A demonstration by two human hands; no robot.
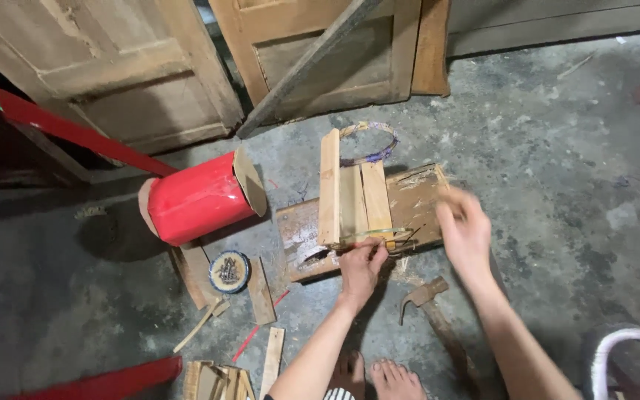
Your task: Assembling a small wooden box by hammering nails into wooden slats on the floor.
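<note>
While your left hand [361, 268] pinched the near end of the slat assembly [353, 194], three pale wooden slats lay side by side across the base board [412, 200], the leftmost slat longer than the other two. The work appeared partly done: the slats were already laid out and aligned, yet whether any had been fastened could not be read from the picture. Your left fingers were closed narrowly around a thin sliver or small fastener at the slats' lower edge; its exact kind was too small to tell. Your right hand [464, 230] hovered at 3 o'clock from the slats, over the board's right end, blurred, so its opening could not be told. The hammer [427, 292] lay unheld on the concrete floor [557, 148] at 5 o'clock from the assembly, near your bare feet [379, 378]. At 9 o'clock from the board stood a red cylinder [201, 196] on its side, and at 8 o'clock a small round tin of nails [229, 271], both well apart from your hands. Loose wood offcuts [261, 292] remained beside the tin, so more pieces were judged available for fitting.
</note>
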